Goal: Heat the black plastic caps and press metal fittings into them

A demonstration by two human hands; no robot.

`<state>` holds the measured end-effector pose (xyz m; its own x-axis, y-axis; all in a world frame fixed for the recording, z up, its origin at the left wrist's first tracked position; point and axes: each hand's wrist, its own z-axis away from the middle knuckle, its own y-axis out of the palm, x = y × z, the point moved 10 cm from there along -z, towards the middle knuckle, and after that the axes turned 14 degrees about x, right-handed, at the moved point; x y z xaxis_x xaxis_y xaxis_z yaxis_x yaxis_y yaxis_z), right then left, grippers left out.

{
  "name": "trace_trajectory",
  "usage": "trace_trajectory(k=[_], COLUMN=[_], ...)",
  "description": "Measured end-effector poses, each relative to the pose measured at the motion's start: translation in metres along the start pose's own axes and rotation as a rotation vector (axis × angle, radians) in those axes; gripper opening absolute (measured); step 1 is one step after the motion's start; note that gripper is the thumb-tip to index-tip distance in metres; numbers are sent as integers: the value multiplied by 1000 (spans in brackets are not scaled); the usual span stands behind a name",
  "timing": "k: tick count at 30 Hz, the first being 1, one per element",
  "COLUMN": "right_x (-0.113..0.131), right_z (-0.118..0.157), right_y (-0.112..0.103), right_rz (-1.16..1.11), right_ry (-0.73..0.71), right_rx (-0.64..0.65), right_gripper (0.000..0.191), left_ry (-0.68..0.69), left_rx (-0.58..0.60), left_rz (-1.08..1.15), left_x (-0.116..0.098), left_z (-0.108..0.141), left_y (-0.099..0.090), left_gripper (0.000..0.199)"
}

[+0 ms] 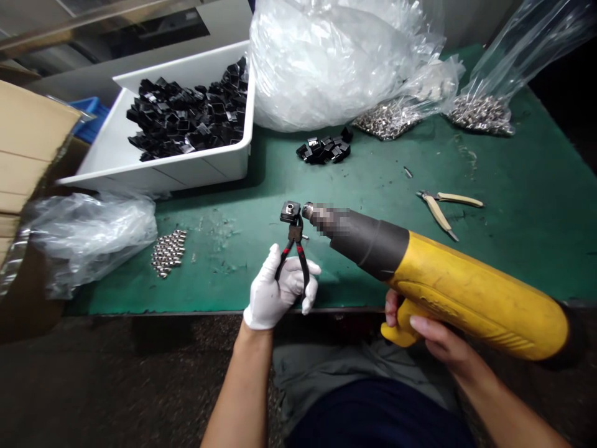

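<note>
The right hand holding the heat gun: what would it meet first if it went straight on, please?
Likely the small black part in the pliers, held by the left hand; depth is unclear.

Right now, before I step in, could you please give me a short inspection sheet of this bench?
Surface: green mat, scuffed with pale marks.
Job's things: pliers clamping a black part; heat gun, nozzle blurred, close beside it.
Clutter: white tray of black parts; plastic bags; loose metal studs; cutters.
Grippers: gloved left hand grips the pliers; bare right hand grips the heat gun.
Cables: nothing seen.
Surroundings: cardboard box; blue crate.
</note>
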<state>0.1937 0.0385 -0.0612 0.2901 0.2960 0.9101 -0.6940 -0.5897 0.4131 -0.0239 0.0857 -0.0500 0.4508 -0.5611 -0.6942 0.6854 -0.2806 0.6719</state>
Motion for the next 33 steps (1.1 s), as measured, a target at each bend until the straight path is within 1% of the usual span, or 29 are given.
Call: trace_trajectory(k=[4,8,14,22,33], right_x=[3,6,1,6,4], right_z=[-1,-2,-2,-3,-2], right_y=[1,1,-1,-1,0], right_rz=[-6,0,9,33,13], right_ry=[-2,-25,-4,-11,-8], right_rx=[-7,-20,-13,-34,-30], right_gripper=[28,28,30,30,29], left_ry=[3,6,-8,-18,-20], left_rx=[24,23,13,3,23], left_rz=[11,21,20,15,22], left_x=[0,0,1,1,1], left_z=[-1,-2,-2,-3,-3], left_y=[1,0,-1,-1,1], left_gripper=[80,80,80,80,81])
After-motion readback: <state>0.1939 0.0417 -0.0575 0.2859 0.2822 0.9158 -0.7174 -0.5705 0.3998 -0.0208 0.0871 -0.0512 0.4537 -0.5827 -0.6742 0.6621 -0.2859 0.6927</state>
